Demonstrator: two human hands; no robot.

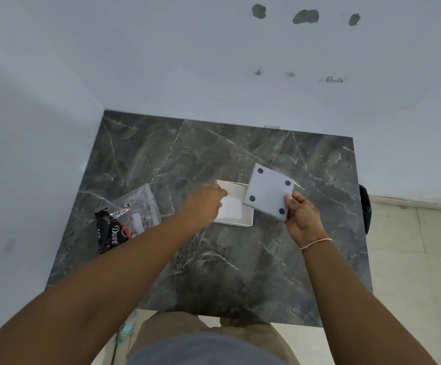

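Observation:
A shallow white box tray lies open near the middle of the dark marble table. My left hand reaches over the tray's left rim, fingers curled down into it; what they touch is hidden. My right hand holds a grey square device by its near right corner, thumb on top. The device is tilted, its underside with several dark round feet facing me, above the tray's right edge.
A clear plastic bag with a dark "Dove" sachet and small items lies at the table's left. White walls close off the back and left. A dark object hangs past the table's right edge above the tiled floor.

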